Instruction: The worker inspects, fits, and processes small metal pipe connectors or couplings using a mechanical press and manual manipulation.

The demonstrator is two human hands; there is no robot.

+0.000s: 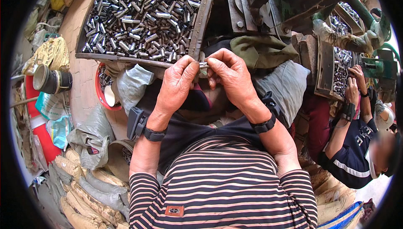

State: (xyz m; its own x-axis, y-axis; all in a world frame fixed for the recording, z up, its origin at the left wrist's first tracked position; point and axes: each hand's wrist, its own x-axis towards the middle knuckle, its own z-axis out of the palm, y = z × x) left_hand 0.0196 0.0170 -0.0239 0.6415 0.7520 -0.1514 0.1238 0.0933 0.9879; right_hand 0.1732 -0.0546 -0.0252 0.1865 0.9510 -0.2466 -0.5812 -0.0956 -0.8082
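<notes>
A small shiny metal tube [203,65] is held level between my fingertips, just off the near edge of a wide tray. My left hand [175,83] pinches its left end between thumb and forefinger. At its right end, the thumb and fingers of my right hand [231,77] are closed on it, and the fingers hide much of the piece. Loose metal tubes [145,17] of similar shape heap up in the tray [126,60] beyond my left hand.
A machine with bolted steel plates [240,9] stands ahead to the right. A red bucket [100,90] and filled sacks [90,195] sit at the left. On the right, a co-worker [350,145] has both hands at another parts tray [323,67].
</notes>
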